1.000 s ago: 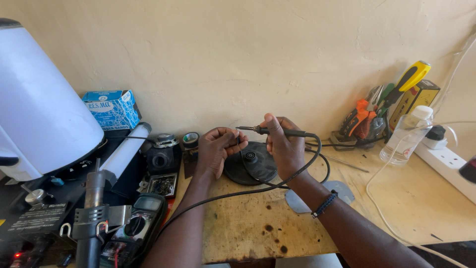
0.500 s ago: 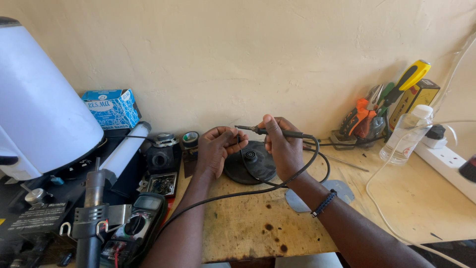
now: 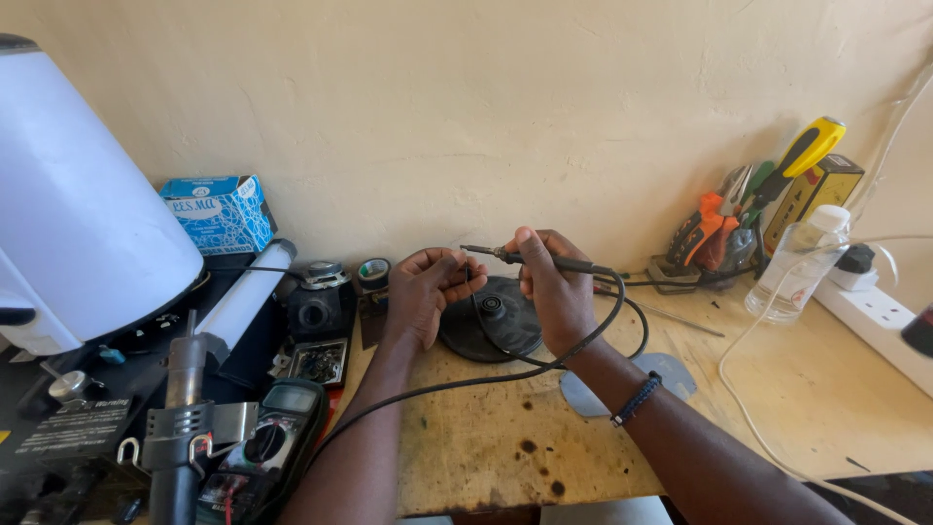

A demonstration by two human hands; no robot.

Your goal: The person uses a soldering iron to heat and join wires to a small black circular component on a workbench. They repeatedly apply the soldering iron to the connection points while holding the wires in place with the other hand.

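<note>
We saw the right hand (image 3: 556, 292) pinching a black soldering iron (image 3: 544, 261) like a pen, its tip pointing left toward the left hand (image 3: 431, 289), whose fingers were curled in close around something too small for us to make out. Both hands hovered just above a round black base (image 3: 491, 319) lying on the wooden bench (image 3: 466, 447), and the iron's black cord (image 3: 583, 335) looped over that base and ran down past the left forearm. Left of the base stood a roll of black tape (image 3: 372, 273), a small black part (image 3: 316, 303) and, nearer us, a multimeter (image 3: 277, 433) and a heat gun (image 3: 180, 428). Farther left rose a big white kettle body (image 3: 78, 214) with a blue box (image 3: 219, 212) behind it. Right of the base lay a grey metal disc (image 3: 671, 374), a clear bottle (image 3: 799, 262), a bunch of pliers and screwdrivers (image 3: 748, 219) and a white power strip (image 3: 880, 321).
</note>
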